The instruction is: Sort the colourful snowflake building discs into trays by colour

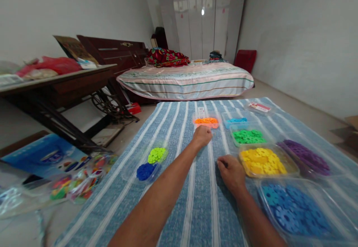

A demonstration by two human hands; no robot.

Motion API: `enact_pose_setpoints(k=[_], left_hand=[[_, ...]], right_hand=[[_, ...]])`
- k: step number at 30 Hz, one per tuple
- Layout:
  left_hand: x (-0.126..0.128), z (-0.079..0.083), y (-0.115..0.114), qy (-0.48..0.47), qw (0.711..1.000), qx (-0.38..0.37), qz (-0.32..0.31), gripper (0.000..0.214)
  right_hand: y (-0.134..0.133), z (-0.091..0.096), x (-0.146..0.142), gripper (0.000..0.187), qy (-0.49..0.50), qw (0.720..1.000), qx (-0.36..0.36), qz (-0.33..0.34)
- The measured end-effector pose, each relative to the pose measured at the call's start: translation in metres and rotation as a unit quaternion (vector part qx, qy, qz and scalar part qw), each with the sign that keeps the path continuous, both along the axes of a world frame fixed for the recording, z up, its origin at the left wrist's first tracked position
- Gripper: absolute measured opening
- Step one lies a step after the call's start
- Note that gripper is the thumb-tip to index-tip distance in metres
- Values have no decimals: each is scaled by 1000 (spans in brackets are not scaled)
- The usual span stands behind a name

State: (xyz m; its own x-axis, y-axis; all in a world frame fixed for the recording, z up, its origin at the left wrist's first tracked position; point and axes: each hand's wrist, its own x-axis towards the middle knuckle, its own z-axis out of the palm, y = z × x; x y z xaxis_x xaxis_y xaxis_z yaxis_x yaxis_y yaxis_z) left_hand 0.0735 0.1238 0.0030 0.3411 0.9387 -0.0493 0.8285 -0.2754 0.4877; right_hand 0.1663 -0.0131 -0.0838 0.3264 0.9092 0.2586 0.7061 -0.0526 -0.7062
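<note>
My left hand (203, 135) stretches forward, its fingers curled closed, just in front of a clear box holding orange disc pieces (207, 122). Any item inside those fingers is hidden. Nearer to me, my right hand (231, 171) rests closed by the left side of a box of yellow flower-shaped pieces (263, 161); its grip is also hidden from view. Green pieces (248, 136) and light blue pieces (236, 120) sit in boxes behind the yellow ones. Off to the left, a clear box holds lime pieces (156, 155) and dark blue pieces (145, 171).
Purple pieces (306, 155) and large blue pieces (293, 208) fill boxes on the right. A lid with a red-white label (259, 107) lies at the far right of the striped cloth (173, 127). Beyond stand a bed (184, 83) and, leftward, a sewing table (64, 79).
</note>
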Motion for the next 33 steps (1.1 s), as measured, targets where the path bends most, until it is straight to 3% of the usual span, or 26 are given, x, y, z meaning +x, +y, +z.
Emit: enact_pose_setpoints(k=[4,8,19,33], left_hand=[[-27,-15,3,37,998,7,49,20],[-40,-20,3,66,995,4,73,19],[-35,-27,-8,88,995,-20,52,22],[-40,-38,7,-23,996,-62,51,14]], right_hand=[[0,0,1,26,-3,1000,-7,3],[0,-1,1,27,-5,1000,-3,4],[0,0,1,27,-11,1000,2,4],[0,-1,0,26,-6,1000,1,1]])
